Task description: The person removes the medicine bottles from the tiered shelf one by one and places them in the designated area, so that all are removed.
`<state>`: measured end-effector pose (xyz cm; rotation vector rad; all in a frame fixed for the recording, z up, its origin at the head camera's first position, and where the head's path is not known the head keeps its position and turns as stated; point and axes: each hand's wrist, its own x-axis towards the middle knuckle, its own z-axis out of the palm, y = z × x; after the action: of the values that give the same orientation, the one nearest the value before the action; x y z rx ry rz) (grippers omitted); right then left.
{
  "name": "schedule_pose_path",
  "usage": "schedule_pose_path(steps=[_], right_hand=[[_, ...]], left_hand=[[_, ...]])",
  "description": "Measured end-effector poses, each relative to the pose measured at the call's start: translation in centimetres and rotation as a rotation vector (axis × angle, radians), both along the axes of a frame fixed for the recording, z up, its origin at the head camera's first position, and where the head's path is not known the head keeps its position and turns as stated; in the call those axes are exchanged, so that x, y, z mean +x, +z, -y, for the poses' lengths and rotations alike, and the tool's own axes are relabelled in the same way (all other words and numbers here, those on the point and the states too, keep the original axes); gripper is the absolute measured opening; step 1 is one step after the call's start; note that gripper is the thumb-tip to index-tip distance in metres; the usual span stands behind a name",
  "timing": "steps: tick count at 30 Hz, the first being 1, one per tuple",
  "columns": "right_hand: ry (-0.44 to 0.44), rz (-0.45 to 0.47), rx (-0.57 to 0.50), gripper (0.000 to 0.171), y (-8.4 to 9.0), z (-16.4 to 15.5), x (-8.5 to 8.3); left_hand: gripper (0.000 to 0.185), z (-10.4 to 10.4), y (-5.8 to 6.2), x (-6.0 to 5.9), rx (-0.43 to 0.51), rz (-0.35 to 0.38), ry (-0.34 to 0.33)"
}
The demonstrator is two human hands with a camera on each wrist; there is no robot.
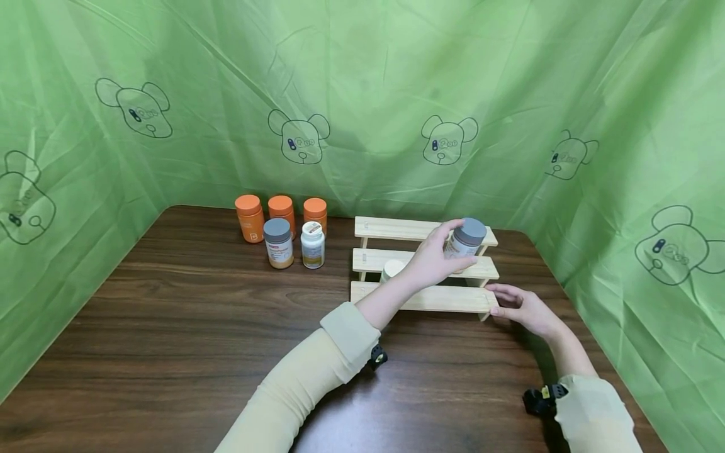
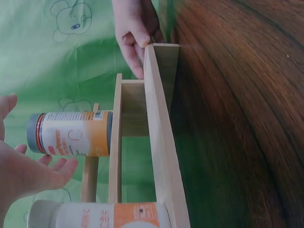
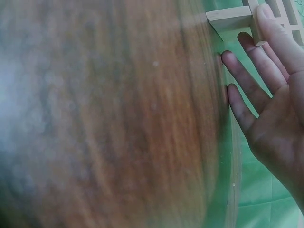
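Observation:
A three-step wooden rack [image 1: 447, 299] stands at the right of the table. A grey-lidded supplement jar [image 2: 71, 135] stands on its middle step, toward the right end. Around this jar is my left hand [image 1: 433, 261], thumb and fingers spread to either side; the left wrist view shows a gap between the fingertips [image 2: 70, 167] and the jar. On the bottom step is a white-capped bottle [image 2: 95, 216], partly hidden behind the left forearm in the head view. My right hand [image 1: 527, 311] holds the right end of the bottom step between thumb and index finger, the other fingers extended.
Left of the rack are three orange jars [image 1: 250, 218] in a back row. In front of them stand another grey-lidded jar [image 1: 279, 244] and a small white bottle [image 1: 313, 245]. A green printed curtain [image 1: 362, 94] borders the dark wooden table [image 1: 170, 352] at back and sides.

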<state>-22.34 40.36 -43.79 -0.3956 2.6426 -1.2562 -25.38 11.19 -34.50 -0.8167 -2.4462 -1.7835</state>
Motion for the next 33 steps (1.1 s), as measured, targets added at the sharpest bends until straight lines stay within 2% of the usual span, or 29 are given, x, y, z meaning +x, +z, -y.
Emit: schedule_pose_path(steps=[3,10,15,19,25,33], right_hand=[[0.0,0.005,0.003,0.057,-0.1,-0.1,0.0],[0.0,-0.004,-0.001,0.056,0.1,0.0,0.1],[-0.002,-0.01,-0.001,0.056,0.1,0.1,0.2],[-0.002,0.002,-0.012,0.057,0.2,0.2,0.2],[-0.011,0.015,-0.008,0.057,0.1,0.1,0.2],[-0.012,0.013,-0.008,0.057,0.1,0.1,0.1]], left_hand=[[0.077,-0.4,0.0,-0.1,-0.009,0.012,0.002],[0.072,-1.1,-0.1,-0.8,0.005,-0.011,0.017],[0.067,-1.4,-0.2,-1.2,0.061,0.035,0.032],[0.06,-1.8,-0.3,-1.4,0.077,0.055,0.08],[0.047,-1.9,-0.5,-1.5,0.11,0.043,0.147],[0.049,-1.6,-0.5,-1.2,0.158,0.006,0.143]])
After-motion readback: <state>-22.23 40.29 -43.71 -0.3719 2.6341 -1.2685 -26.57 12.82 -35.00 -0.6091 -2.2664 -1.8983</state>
